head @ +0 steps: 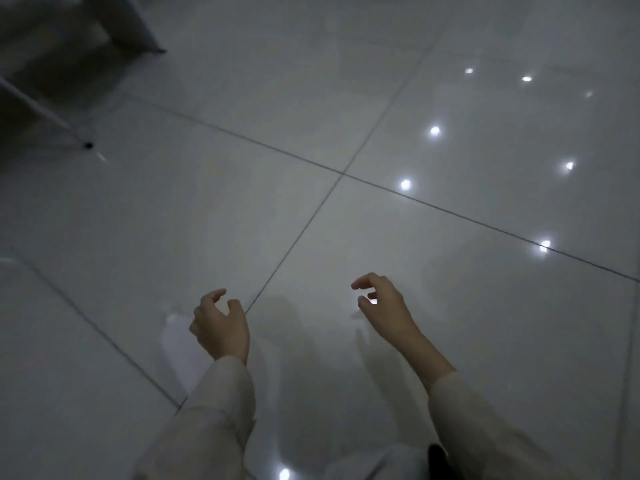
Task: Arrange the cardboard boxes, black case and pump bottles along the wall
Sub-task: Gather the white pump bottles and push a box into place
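No cardboard box, black case or pump bottle shows in the head view. My left hand [220, 325] hovers low centre-left over the floor, fingers loosely curled and apart, holding nothing. My right hand [381, 306] hovers a little to the right and slightly farther out, fingers also curled and apart, empty. Both arms wear pale long sleeves.
A glossy grey tiled floor [311, 116] with dark grout lines and several bright light reflections fills the view. A piece of furniture with thin legs [88, 145] stands at the top left. A white sheet-like patch [180, 344] lies on the floor beside my left wrist.
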A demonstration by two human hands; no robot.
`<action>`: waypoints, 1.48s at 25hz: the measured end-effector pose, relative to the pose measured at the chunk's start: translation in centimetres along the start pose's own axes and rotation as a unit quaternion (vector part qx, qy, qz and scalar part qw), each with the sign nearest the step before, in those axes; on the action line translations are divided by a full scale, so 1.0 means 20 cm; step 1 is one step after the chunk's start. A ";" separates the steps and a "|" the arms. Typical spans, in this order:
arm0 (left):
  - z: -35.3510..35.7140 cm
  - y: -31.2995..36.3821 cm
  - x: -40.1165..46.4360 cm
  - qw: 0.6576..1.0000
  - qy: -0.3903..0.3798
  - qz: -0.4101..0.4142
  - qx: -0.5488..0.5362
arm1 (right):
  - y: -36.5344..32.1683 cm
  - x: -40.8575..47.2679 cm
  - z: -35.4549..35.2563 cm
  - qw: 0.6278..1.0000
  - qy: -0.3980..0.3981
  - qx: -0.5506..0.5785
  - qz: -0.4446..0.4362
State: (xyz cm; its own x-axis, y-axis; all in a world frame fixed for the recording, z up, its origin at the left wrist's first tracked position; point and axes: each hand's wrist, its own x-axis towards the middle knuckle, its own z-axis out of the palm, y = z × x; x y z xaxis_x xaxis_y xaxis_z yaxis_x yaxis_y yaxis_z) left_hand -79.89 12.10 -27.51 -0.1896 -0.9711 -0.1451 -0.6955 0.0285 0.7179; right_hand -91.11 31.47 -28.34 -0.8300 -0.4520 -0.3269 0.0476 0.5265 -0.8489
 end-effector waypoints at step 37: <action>0.70 1.72 -2.17 0.667 -0.601 0.423 -0.124 | -0.11 -1.01 -2.72 0.866 0.486 0.116 -0.013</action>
State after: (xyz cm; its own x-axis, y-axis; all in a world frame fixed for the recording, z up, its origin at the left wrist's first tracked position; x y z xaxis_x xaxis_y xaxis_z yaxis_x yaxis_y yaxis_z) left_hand -105.32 58.60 -5.95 -0.9638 0.2622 0.0486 0.1194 0.2614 0.9578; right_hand -104.69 78.56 2.60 -0.9034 0.4165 0.1023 0.0384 0.3161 -0.9479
